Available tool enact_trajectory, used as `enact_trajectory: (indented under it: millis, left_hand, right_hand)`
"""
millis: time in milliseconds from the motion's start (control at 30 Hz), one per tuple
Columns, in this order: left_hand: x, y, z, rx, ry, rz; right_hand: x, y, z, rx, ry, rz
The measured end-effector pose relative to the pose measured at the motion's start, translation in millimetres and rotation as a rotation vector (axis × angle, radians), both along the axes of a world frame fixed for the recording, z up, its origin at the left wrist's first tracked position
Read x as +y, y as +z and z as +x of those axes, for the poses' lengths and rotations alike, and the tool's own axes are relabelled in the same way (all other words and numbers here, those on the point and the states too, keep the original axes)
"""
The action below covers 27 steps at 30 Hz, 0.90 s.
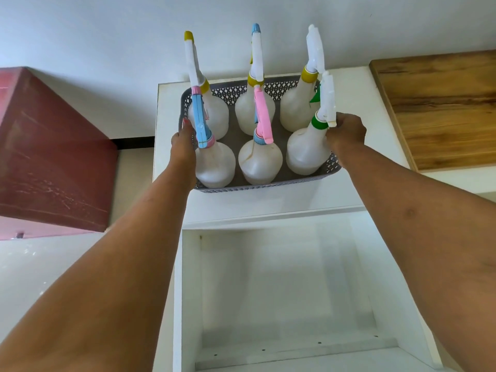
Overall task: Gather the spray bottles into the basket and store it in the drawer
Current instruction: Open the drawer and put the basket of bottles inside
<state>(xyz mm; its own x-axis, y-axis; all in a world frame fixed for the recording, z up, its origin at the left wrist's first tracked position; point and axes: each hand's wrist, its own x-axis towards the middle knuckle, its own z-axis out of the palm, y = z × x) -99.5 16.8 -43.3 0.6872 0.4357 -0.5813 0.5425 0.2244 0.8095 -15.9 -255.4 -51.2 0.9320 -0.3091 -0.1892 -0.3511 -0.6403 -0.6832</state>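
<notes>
Since the drawer (290,291) below stands open and bare, the table (349,108) load is next: grey basket (268,88) near its front edge, six spray bottles (259,161) upright inside. Left hand (183,146) and right hand (346,136) each clasp a side rim. Thin lattice plastic will likely flex; bottles look light but top-heavy. Lift level, low on both rims.
</notes>
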Motion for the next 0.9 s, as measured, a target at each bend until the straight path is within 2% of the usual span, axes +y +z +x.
enact_trajectory:
  millis: [433, 667, 900]
  left_hand:
    - [-36.5, -6.2, -103.7, 0.048, 0.04, 0.097]
    - [-56.9, 12.9, -196.4, 0.059, 0.023, 0.05]
    - [-72.3, 18.3, -268.5, 0.097, 0.042, 0.026]
  right_hand:
    - [-30.4, 0.1, -110.2, -0.117, -0.046, -0.047]
    - [-48.6, 10.4, -199.7, -0.089, -0.045, -0.093]
    - [-57.2, 8.6, -279.4, -0.001, -0.136, -0.074]
